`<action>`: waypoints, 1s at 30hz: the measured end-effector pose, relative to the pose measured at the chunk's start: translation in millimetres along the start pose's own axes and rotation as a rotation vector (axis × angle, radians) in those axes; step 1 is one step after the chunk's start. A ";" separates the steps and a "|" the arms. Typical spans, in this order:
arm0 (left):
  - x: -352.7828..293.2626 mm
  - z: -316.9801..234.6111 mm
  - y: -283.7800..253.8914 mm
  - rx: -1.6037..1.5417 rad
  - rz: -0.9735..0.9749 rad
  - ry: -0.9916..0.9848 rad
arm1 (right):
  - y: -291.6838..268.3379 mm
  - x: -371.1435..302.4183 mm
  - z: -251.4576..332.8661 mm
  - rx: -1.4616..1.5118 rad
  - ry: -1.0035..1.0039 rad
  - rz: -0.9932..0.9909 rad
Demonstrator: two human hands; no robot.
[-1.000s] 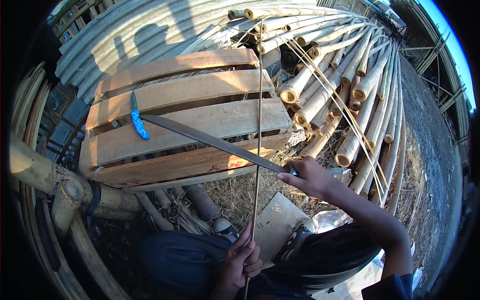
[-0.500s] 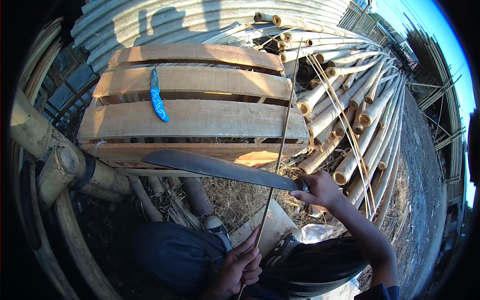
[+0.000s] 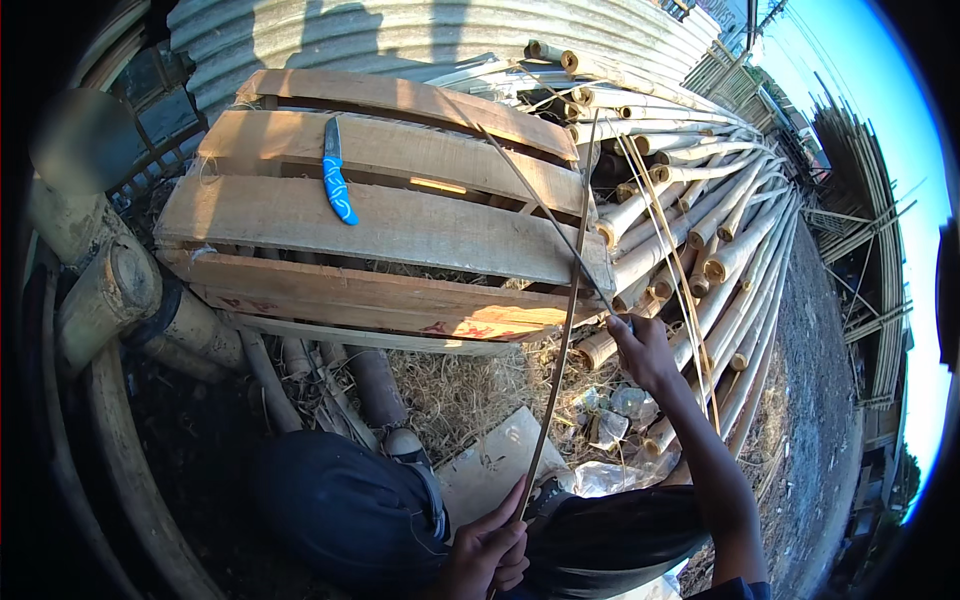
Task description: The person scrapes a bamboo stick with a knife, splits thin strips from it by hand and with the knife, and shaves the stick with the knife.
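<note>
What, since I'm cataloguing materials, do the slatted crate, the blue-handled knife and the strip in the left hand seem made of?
Slatted crate: bare wood, by its brown colour and rough edges.
Blue-handled knife: probably a metal blade, for its grey sheen; its smooth-looking, white-patterned handle may be plastic.
Strip: perhaps split bamboo, unpainted, being slender and brown; wood is possible.

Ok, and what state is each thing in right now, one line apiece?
left hand, closed around the thin strip
thin strip, long, leaning slightly, slightly bowed
right hand, closed on the long knife's handle
long knife, raised at a slant, seen nearly edge-on
blue-handled knife, lying on the slats, blade exposed
wooden crate, slatted, partly sunlit
bamboo poles, piled lengthwise
clear plastic, crumpled
</note>
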State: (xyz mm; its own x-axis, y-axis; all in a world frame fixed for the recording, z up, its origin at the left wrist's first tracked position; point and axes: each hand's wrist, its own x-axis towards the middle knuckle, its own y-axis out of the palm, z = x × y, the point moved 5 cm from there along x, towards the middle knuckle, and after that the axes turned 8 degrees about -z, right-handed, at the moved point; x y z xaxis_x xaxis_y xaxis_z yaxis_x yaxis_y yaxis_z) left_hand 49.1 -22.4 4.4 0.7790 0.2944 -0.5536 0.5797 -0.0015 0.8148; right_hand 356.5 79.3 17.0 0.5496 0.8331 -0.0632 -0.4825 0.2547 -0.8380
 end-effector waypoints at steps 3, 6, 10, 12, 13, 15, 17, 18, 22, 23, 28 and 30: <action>12.3 -12.7 -5.0 0.019 -0.031 0.036 | 9.6 -18.3 7.3 -0.020 -0.084 0.052; 17.9 -17.2 -6.8 0.053 0.000 0.019 | 9.5 -43.1 31.1 -0.144 -0.341 0.175; 2.4 -5.0 -0.7 0.001 -0.019 0.016 | -2.2 -9.1 18.0 -0.119 -0.102 0.054; 2.2 -0.5 0.2 0.034 -0.016 0.021 | -4.7 7.4 5.6 -0.036 0.017 -0.001; 5.2 -2.7 -0.2 0.034 -0.011 0.025 | -3.7 8.7 2.3 0.025 0.035 -0.004; 10.6 -10.0 -6.2 0.003 -0.038 -0.023 | 9.7 -18.1 7.4 0.050 -0.049 0.125; 24.8 -16.5 -12.7 -0.058 0.091 -0.133 | 7.0 -38.3 25.9 -0.086 -0.353 0.228; 21.3 -19.1 -14.7 -0.045 0.080 -0.139 | 6.4 -43.7 36.6 -0.154 -0.443 0.249; 12.7 -18.1 -12.8 -0.019 0.073 -0.154 | -0.6 -15.5 23.8 -0.164 -0.222 0.138; 13.5 -17.6 -12.6 -0.010 0.078 -0.159 | -2.6 -5.1 10.9 -0.148 -0.095 0.095; 21.8 -15.0 -29.7 -0.174 -0.057 -0.219 | 6.0 -32.9 52.3 -0.120 -0.396 0.191; 18.8 -14.6 -24.7 -0.088 -0.063 -0.155 | -1.6 -24.1 40.2 -0.177 -0.393 0.138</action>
State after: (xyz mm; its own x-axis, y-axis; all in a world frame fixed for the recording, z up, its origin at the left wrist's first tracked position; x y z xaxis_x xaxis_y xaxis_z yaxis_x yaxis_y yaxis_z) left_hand 45.9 -2.9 -23.7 0.7730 0.1403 -0.6187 0.6110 0.0979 0.7856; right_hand 316.6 78.5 41.7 0.1714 0.9852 0.0008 -0.3903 0.0687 -0.9181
